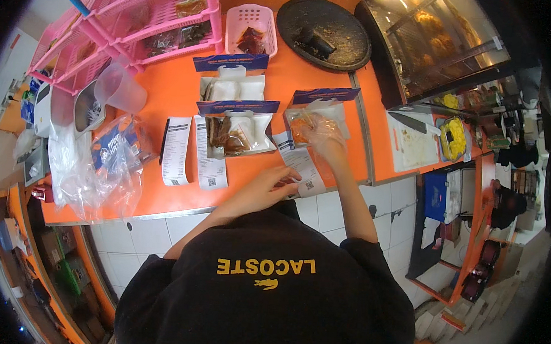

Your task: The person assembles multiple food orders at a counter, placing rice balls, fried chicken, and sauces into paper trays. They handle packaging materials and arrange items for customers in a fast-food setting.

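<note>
The person's right hand (322, 134), in a clear plastic covering, reaches into the open box (326, 96) farthest right in the group of boxes, its fingertips at the orange-brown food (298, 128) inside; whether they grip it cannot be told. The left hand (280, 181) is by the near edge of the orange counter (167, 93), its thumb and fingers curled but apart, just beside the paper slip (305, 169) that lies in front of that box.

To the left, a second open box (236, 107) holds dark brown pieces and a white wrapped portion; a third box (231, 62), also open, is just beyond it with another white portion. Two more printed slips (177, 148) lie left of the second box. Farther left are a clear plastic bag (123, 183) and a translucent pitcher (121, 90). On the far side stand a pink basket (249, 10) and a black round tray (324, 16).
</note>
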A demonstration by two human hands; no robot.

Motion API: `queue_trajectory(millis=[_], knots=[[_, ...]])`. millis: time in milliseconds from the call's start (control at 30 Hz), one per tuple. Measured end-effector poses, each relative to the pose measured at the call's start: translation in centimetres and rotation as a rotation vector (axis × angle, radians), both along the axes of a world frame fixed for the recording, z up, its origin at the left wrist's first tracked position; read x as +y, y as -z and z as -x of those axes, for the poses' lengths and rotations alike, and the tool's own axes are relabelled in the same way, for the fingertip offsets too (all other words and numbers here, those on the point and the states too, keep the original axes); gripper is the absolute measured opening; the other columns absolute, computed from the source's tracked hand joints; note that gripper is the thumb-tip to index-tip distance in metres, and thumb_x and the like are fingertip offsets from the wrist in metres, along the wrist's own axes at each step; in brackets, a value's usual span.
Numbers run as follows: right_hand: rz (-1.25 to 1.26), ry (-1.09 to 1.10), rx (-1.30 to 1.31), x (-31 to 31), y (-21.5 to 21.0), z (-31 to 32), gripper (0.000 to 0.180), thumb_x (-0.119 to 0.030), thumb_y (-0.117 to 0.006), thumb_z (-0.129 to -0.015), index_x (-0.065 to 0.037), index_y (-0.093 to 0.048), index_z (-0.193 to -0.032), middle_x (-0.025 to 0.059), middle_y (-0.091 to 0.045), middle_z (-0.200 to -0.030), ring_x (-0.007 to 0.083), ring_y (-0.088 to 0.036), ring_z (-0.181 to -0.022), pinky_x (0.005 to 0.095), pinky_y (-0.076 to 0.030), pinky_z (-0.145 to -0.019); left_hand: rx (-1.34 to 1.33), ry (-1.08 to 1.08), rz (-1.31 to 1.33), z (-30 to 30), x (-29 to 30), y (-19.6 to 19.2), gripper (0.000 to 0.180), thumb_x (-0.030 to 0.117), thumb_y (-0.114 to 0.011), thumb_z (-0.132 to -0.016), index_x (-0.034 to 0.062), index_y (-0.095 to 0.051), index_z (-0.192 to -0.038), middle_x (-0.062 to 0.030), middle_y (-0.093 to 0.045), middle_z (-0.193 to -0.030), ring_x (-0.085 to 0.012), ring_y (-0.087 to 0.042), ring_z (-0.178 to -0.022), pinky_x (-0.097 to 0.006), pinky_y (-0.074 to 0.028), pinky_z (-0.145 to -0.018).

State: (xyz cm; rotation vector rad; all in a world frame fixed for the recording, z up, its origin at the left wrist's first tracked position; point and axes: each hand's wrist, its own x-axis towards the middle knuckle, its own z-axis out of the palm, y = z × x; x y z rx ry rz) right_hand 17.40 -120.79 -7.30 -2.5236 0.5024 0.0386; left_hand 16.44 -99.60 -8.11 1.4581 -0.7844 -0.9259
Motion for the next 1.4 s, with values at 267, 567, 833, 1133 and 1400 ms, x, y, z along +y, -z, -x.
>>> queue_trajectory(millis=[267,567,833,1133,1400], knots=[[0.23,-0.101,0.161,0.7,2.6,-0.9,0.026,-0.029,-0.058,-0.084,-0.009,-0.067,-0.099,0.0177,-0.065,-0.09,0.0352,-0.063,-0.087,0.0447,-0.05,-0.074,-0.072,0.086,-0.193,1.1,2.4,2.4,0.037,0.028,-0.055,-0.092,-0.0017,-0.055,-0.114,-0.0188,-0.063,-0.108,-0.0285,-0.061,-0.101,-0.037,-0.046,-0.089],[-0.125,0.079,-0.013,-2.9,1.2,0.9,0.035,-0.035,-0.061,-0.083,-0.007,-0.065,-0.104,0.0173,-0.066,-0.099,0.0323,-0.064,-0.092,0.041,-0.049,-0.078,-0.212,0.234,-0.225,1.0,0.9,3.0,0.044,0.034,-0.053,-0.093,-0.0011,-0.053,-0.12,-0.0208,-0.058,-0.114,-0.0332,-0.056,-0.107,-0.041,-0.043,-0.093],[0.245,0.144,0.134,-14.9,10.3,2.6,0.033,-0.029,-0.057,-0.088,-0.006,-0.062,-0.111,0.0176,-0.067,-0.099,0.0298,-0.064,-0.094,0.0418,-0.049,-0.078,-0.966,0.051,-0.168,5.7,-5.3,12.5,0.051,0.041,-0.059,-0.085,0.0139,-0.051,-0.128,-0.0089,-0.03,-0.148,-0.0375,-0.025,-0.136,-0.051,-0.033,-0.105],[0.051,0.219,0.023,-12.6,11.3,2.5,0.035,-0.028,-0.052,-0.091,-0.01,-0.059,-0.12,0.0141,-0.066,-0.087,0.0208,-0.064,-0.071,0.0348,-0.048,-0.061,-1.033,0.181,-0.189,1.5,-4.7,13.7,0.047,0.034,-0.062,-0.082,0.0125,-0.054,-0.124,-0.0082,-0.041,-0.141,-0.0285,-0.031,-0.135,-0.048,-0.028,-0.109],[-0.42,0.342,-0.143,-14.6,10.8,5.5,0.045,-0.037,-0.053,-0.092,-0.012,-0.052,-0.128,0.0066,-0.061,-0.097,0.013,-0.061,-0.078,0.0266,-0.049,-0.065,-0.778,0.655,-0.339,6.1,-4.2,7.4,0.035,0.021,-0.058,-0.085,0.004,-0.054,-0.115,-0.0211,-0.054,-0.111,-0.0374,-0.051,-0.107,-0.044,-0.043,-0.095]])
